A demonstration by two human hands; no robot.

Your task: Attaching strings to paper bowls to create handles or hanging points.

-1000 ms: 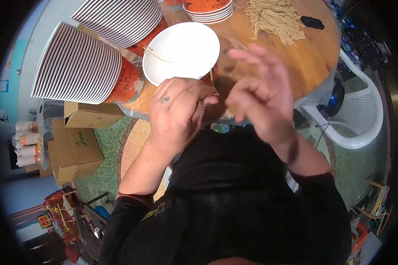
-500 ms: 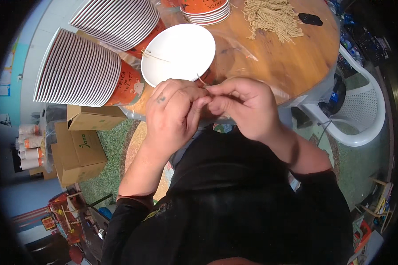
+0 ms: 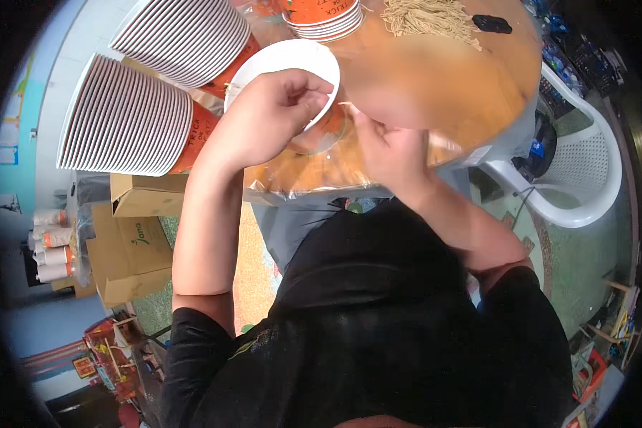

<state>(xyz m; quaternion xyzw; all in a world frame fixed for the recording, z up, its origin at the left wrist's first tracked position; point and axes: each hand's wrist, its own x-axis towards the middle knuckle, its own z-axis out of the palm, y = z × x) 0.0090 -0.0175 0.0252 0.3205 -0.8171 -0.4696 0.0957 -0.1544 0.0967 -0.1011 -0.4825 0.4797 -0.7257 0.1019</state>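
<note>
— While the head camera is looking straight down, what is the left hand (image 3: 274,107) doing?

— It is reaching up toward the upper middle of the frame and curling over the near rim of a white bowl (image 3: 264,68), fingers bent and closed on that rim. The bowl is sitting on the round wooden tabletop (image 3: 442,78), near its left edge.

— And the right hand (image 3: 385,146)?

— It is lying just right of the bowl, fingers drawn together and pinching a thin, pale stick (image 3: 346,105) whose tip is showing near the bowl's rim. How firmly it is being pinched I cannot tell. The two hands are working close together, almost touching.

— What is lying under them?

— A sheet of clear plastic wrap (image 3: 314,175) is spreading over the near edge of the tabletop, right below both hands.

— What else is showing around the bowl?

— Two tall stacks of orange paper bowls with white rims (image 3: 132,118) are lying tilted at the upper left, one above the other. A shorter stack of orange bowls (image 3: 321,14) is standing at the top centre. Just to its right a heap of thin pale sticks (image 3: 431,14) is lying on the wood, with a small black object (image 3: 492,23) beside it.

— And off the tabletop?

— A white plastic chair (image 3: 585,164) is standing at the right of the frame, and cardboard boxes (image 3: 132,242) are sitting on the floor at the left.
</note>
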